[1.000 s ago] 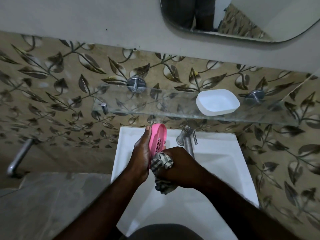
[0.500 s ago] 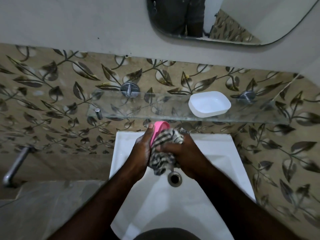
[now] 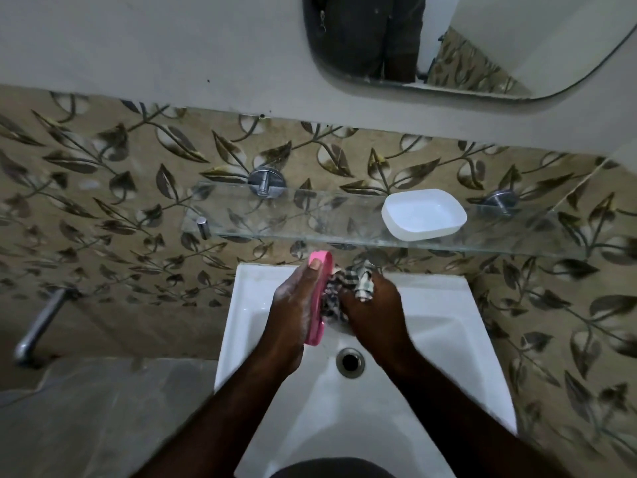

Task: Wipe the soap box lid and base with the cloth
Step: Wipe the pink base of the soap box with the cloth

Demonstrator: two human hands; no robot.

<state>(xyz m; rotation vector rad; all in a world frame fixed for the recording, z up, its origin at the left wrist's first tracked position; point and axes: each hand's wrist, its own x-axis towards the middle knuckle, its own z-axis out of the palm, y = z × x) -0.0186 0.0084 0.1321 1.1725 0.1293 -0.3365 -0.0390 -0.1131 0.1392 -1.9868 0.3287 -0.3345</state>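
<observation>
At frame centre, above the white sink (image 3: 448, 305), the left hand (image 3: 293, 312) has its grip clamped on the pink soap box part (image 3: 319, 298), held on edge. The right hand (image 3: 374, 305) grip is closed on the checked cloth (image 3: 348, 282), pressing it against the pink part; the white soap box part (image 3: 424, 213) sits on the glass shelf (image 3: 293, 219), upper right

Cloth (image 3: 348, 288) and right fingers (image 3: 358, 291) hide the tap.

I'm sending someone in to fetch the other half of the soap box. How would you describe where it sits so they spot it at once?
Start at the white sink and look up to the glass shelf fixed to the leaf-patterned wall above it. Toward the shelf's right end sits the white soap box half, a rounded, open tray. It is the only loose item on the shelf.
</observation>
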